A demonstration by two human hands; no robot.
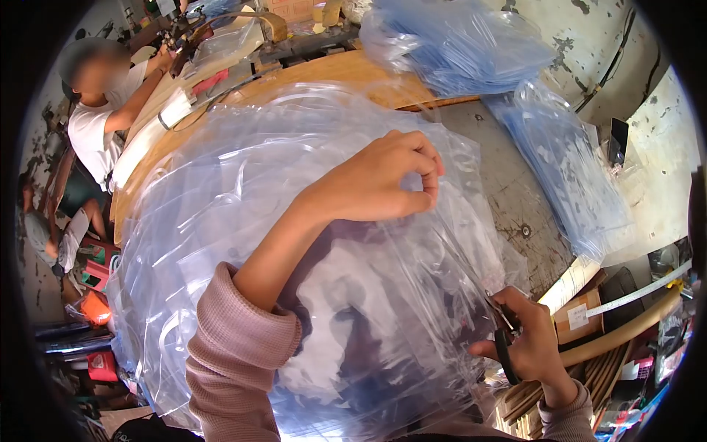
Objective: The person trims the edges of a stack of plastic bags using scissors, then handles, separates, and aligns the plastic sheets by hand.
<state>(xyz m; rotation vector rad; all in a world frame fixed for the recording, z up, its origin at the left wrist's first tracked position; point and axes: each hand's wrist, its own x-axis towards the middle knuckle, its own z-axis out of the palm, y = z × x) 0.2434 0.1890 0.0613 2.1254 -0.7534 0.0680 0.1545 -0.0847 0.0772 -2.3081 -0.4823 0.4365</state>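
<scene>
A wide heap of clear plastic sheets (199, 214) covers the middle of the table. Above it, my left hand (390, 177) is closed in a pinch, with thumb and forefinger together on a thin edge of the clear plastic. Lower right, my right hand (523, 335) holds black-handled scissors (505, 353), their blades by the right edge of the plastic. The fingers of that hand are around the handles, and the blades are partly hidden.
Stacks of bluish plastic (464, 44) lie at the top and along the right (567, 169). A phone (618, 141) is at the far right. A cardboard box (578, 317) stands beside my right hand. Another person (99, 140) sits at the upper left near a machine.
</scene>
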